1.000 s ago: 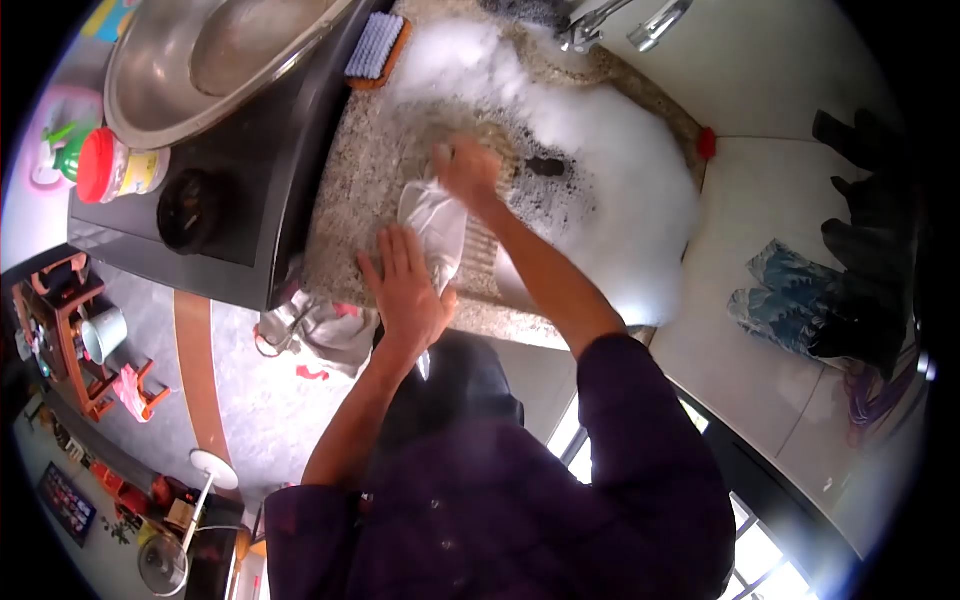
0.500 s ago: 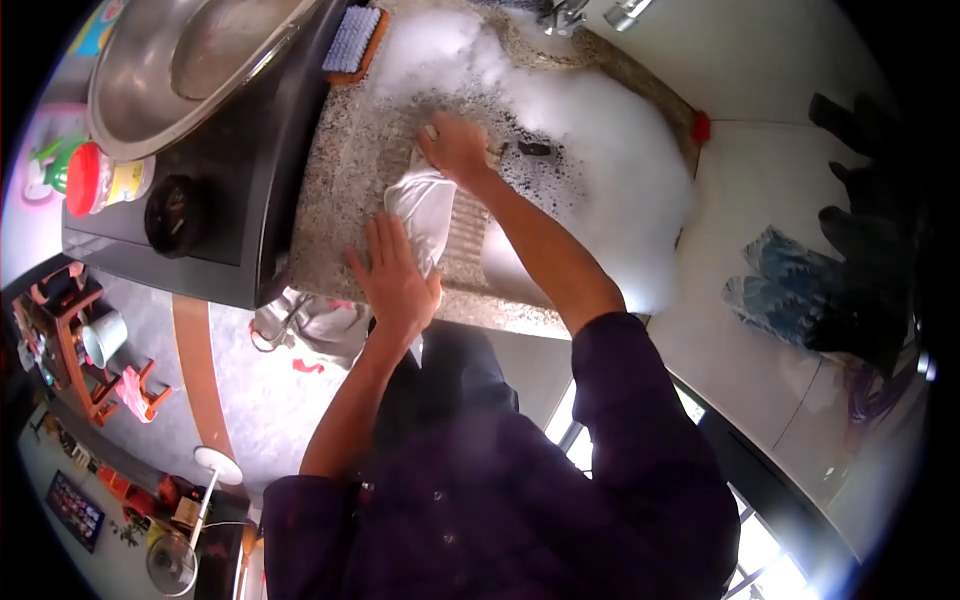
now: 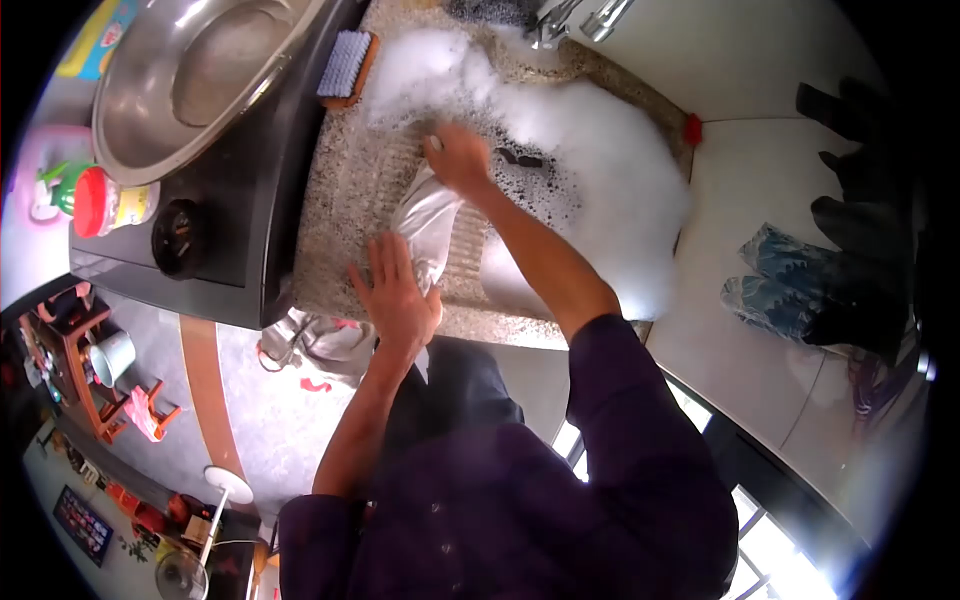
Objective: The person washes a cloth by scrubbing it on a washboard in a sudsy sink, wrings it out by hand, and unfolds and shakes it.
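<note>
A wet white cloth (image 3: 428, 228) lies stretched over the ribbed washboard surface (image 3: 466, 245) of a speckled stone sink. My right hand (image 3: 461, 160) is closed around its far end, close to the suds. Nearer to my body, my left hand (image 3: 402, 305) rests on the near part of the cloth, its fingers extended and apart. Part of the cloth hangs over the sink's front edge beneath that hand. White foam (image 3: 610, 190) fills much of the basin to the right. Some small dark thing (image 3: 525, 160) sits among the bubbles beside my right hand.
A scrub brush (image 3: 348, 68) lies bristles up at the sink's left rim. On the dark counter stand a steel basin (image 3: 130, 150), a red-lidded jar (image 3: 95, 202) and a dark round bowl (image 3: 180, 238). Faucets (image 3: 555, 22) are at the back; gloves (image 3: 775, 285) hang right.
The view has shifted slightly, with the counter items lower in it. Between my hands the cloth looks more bunched and creased. Both hands keep nearly the same places.
</note>
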Tool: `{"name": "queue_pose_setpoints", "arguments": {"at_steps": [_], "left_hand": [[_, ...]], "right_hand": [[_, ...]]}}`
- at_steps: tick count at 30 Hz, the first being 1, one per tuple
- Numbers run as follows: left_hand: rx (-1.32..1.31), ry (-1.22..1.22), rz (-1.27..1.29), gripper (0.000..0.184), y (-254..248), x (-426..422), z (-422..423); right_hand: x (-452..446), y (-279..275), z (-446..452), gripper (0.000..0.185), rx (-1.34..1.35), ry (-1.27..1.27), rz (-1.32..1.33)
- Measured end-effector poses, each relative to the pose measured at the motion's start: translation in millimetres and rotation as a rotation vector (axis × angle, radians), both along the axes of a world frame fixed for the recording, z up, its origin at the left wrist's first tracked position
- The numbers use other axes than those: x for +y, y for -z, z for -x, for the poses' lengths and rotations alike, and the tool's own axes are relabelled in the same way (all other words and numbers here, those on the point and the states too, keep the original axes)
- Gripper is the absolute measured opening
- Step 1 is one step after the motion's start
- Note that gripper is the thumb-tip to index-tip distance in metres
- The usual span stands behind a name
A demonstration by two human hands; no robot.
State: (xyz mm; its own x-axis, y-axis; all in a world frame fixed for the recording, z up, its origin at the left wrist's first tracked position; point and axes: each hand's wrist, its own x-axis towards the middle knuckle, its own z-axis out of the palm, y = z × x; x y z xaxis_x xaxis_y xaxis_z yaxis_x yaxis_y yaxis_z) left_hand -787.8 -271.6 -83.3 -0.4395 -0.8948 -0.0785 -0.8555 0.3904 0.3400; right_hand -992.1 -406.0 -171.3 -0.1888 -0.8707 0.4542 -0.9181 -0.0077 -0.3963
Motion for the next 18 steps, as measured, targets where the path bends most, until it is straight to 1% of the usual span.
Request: {"name": "queue_pose_setpoints", "arguments": {"at_steps": [2, 3, 4, 5, 6, 7, 9, 11, 13, 14, 15, 16, 17, 18], "left_hand": [[-0.013, 0.003, -0.017, 0.087, 0, 0, 1], [-0.035, 0.011, -0.007, 0.087, 2, 3, 1], [-0.061, 0.019, 0.002, 0.088, 7, 5, 1], [-0.089, 0.029, 0.023, 0.088, 14, 4, 1], [-0.029, 0.018, 0.112, 0.089, 24, 5, 1], [-0.023, 0.013, 0.059, 0.089, 15, 3, 2], [-0.017, -0.002, -0.033, 0.087, -1, -2, 5], [-0.024, 0.006, -0.010, 0.088, -2, 2, 4], [-0.015, 0.008, 0.022, 0.092, -2, 0, 4], [-0.007, 0.000, 0.041, 0.089, -1, -3, 4], [-0.005, -0.004, 0.046, 0.087, 2, -2, 3], [-0.002, -0.004, 0.037, 0.085, 3, 4, 0], [0.011, 0.000, 0.049, 0.083, 4, 8, 0], [0.025, -0.006, 0.068, 0.082, 5, 7, 2]], "right_hand": [[43, -24, -17, 0.019, -0.144, 0.017, -0.079], [71, -45, -35, 0.020, -0.091, -0.011, -0.212], [97, -60, -54, 0.016, -0.140, -0.152, -0.114], [123, -59, -55, 0.020, -0.169, -0.431, -0.174], [115, -52, -54, 0.014, -0.228, -0.383, 0.004], [106, -40, -56, 0.009, -0.294, -0.333, 0.180], [57, -10, -34, 0.009, -0.049, -0.079, -0.243], [18, 0, -19, 0.016, -0.229, 0.082, -0.203], [7, 11, 10, 0.022, -0.244, 0.177, -0.011], [4, 12, 20, 0.025, -0.260, 0.220, 0.086], [10, 7, 29, 0.035, -0.491, 0.441, -0.070], [23, 26, 55, 0.042, -0.525, 0.578, -0.133], [47, 14, 72, 0.044, -0.607, 0.667, -0.244], [69, 33, 91, 0.038, -0.570, 0.768, -0.251]]}}
